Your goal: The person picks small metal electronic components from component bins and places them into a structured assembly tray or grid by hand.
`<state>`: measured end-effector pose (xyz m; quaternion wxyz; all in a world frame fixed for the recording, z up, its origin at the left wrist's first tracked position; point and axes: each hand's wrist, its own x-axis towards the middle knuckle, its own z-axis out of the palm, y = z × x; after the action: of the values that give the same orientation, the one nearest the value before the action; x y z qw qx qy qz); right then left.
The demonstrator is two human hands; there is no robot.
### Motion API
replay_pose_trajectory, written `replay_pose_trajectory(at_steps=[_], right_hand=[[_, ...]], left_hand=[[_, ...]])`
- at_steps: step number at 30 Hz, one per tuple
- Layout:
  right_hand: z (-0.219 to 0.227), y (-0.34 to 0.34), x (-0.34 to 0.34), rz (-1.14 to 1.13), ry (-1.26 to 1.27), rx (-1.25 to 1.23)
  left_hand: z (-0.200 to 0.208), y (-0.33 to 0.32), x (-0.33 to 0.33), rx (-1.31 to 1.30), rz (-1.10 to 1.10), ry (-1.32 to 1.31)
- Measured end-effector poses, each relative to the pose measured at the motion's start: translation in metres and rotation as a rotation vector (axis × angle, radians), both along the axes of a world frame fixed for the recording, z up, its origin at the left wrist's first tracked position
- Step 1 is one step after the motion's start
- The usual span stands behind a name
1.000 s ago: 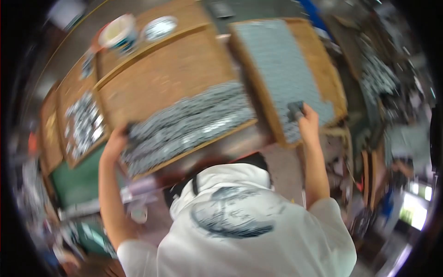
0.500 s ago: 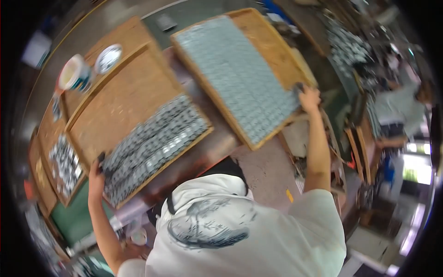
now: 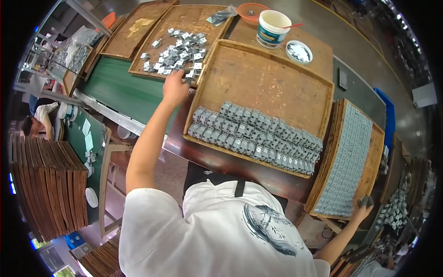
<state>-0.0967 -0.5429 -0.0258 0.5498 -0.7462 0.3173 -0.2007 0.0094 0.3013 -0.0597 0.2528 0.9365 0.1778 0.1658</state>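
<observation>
My left hand reaches to the near right corner of a shallow wooden tray with a heap of loose silver-grey metal parts. Its fingers are closed around something dark grey, too small to name. Right of it, a larger wooden tray holds rows of grey box-shaped parts along its near side. Far to the right, my right hand is at the near corner of a third tray, largely covered by flat rows of grey parts. A dark grey-brown thing shows at its closed fingertips.
Behind the middle tray stand a white bucket, a round white lid and an orange basin. A green belt runs at left. Stacked wooden trays and another person are farther left.
The view has swung left, so the trays sit farther right. My left hand has gone from the middle tray's grey rows to the loose-parts tray. My right hand stays by the right tray's near corner.
</observation>
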Motion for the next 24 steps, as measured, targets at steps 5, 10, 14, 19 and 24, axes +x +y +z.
replay_pose_trajectory(at_steps=[5,10,14,19,24], right_hand=[[0.013,0.111,0.027,0.199,-0.092,0.275],[0.015,0.252,0.059,0.344,-0.05,0.23],[0.015,0.311,0.075,0.54,-0.054,0.274],[0.031,0.359,0.078,0.656,-0.002,0.279],[0.04,0.386,0.075,0.707,0.0,0.274]], left_hand=[[-0.005,0.03,0.029,0.565,-0.212,0.142],[0.012,0.051,0.061,0.58,-0.374,0.465],[0.023,0.05,0.074,0.646,-0.483,0.543],[0.016,0.061,0.067,0.711,-0.584,0.366],[-0.001,0.077,0.051,0.244,-0.329,0.071]])
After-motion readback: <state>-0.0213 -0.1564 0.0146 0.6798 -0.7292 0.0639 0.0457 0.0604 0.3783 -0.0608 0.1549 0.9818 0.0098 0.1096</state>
